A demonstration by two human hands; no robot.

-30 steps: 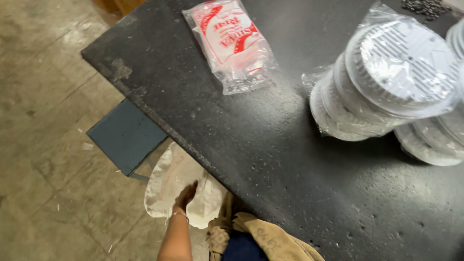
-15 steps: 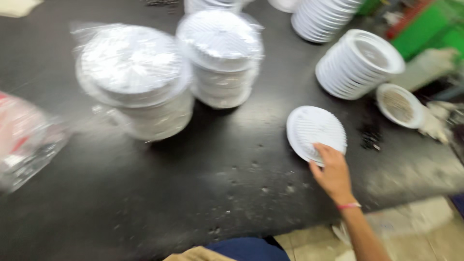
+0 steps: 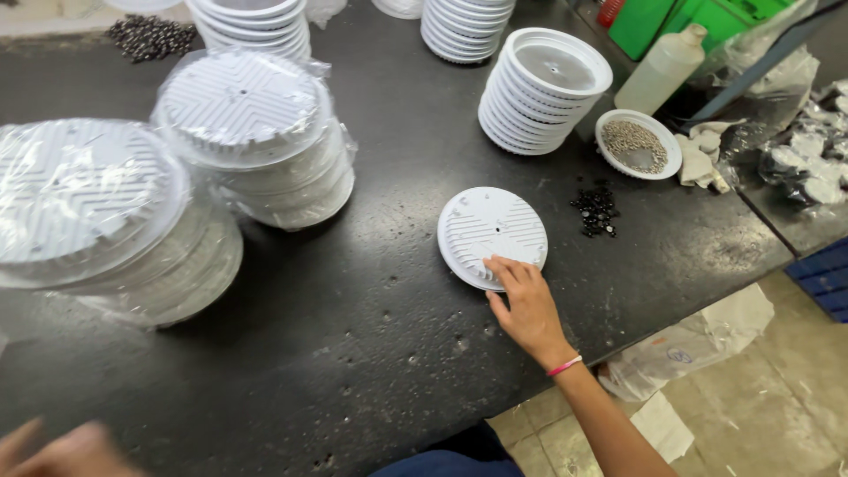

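Black and pitted, the counter fills most of the view, its near edge running from lower left up to the right, where it drops off to a tiled floor strewn with a crumpled plastic bag. A wide bare stretch of the top lies open along the near edge, between the two hands.

At the lower left corner the left hand shows only as a blur, so I cannot tell how its fingers are set or whether it holds anything. The right hand, with a pink band at the wrist, rests its spread fingers on the near rim of a single white ribbed disc, which lies flat on the counter close to the edge; the fingers press on it rather than close around it.

Just right of the disc sits a small heap of black screws. Left of it, well apart, two stacks of discs wrapped in clear plastic crowd that side. Farther back stand an unwrapped stack of white discs, a shallow dish of grey bits, a pale plastic bottle and more white stacks by the far edge.
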